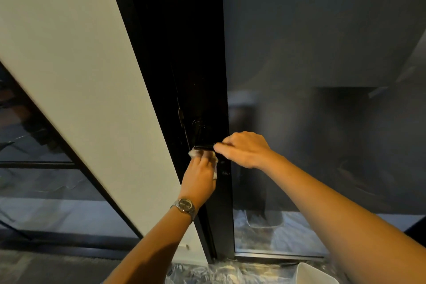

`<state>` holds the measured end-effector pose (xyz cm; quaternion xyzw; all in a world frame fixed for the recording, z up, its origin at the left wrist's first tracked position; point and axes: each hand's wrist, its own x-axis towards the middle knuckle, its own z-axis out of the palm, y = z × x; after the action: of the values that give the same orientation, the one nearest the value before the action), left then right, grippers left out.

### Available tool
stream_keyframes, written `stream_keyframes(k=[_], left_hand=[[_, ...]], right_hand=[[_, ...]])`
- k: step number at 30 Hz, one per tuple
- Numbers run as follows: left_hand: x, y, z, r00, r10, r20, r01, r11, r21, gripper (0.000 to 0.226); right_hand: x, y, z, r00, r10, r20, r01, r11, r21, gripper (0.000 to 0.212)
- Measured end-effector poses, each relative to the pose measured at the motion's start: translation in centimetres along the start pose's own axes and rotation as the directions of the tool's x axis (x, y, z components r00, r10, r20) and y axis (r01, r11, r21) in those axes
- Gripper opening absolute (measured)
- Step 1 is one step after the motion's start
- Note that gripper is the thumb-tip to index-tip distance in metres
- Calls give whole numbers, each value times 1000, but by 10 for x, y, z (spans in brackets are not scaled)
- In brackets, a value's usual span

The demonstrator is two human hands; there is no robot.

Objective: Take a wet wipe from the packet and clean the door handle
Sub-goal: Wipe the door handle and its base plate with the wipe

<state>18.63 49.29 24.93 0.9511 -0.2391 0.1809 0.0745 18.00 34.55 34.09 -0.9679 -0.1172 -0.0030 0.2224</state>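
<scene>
Right hand (244, 148): fingers curled round the free end of the black door handle (204, 147), steadying it.
Left hand (200, 175): fingers pressing a bunched wet wipe (193, 154) just under the handle.
Wipe feel: limp, damp, probably slippery, so keep it wadded.

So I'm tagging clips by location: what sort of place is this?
Probably an office or commercial interior under fit-out: a black-framed door with frosted glass panels beside a white wall, and plastic sheeting over the floor.
</scene>
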Motion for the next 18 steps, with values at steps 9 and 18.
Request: stream_keyframes(k=[9,18], left_hand=[[-1,17,6,966,-260,-1,251,935,-251,43],[13,5,5,969,-243,-39,227,943,-243,21]], right_hand=[[9,2,3,995,95,9,-95,994,57,48],[8,3,13,988,94,-124,-100,994,-38,50]])
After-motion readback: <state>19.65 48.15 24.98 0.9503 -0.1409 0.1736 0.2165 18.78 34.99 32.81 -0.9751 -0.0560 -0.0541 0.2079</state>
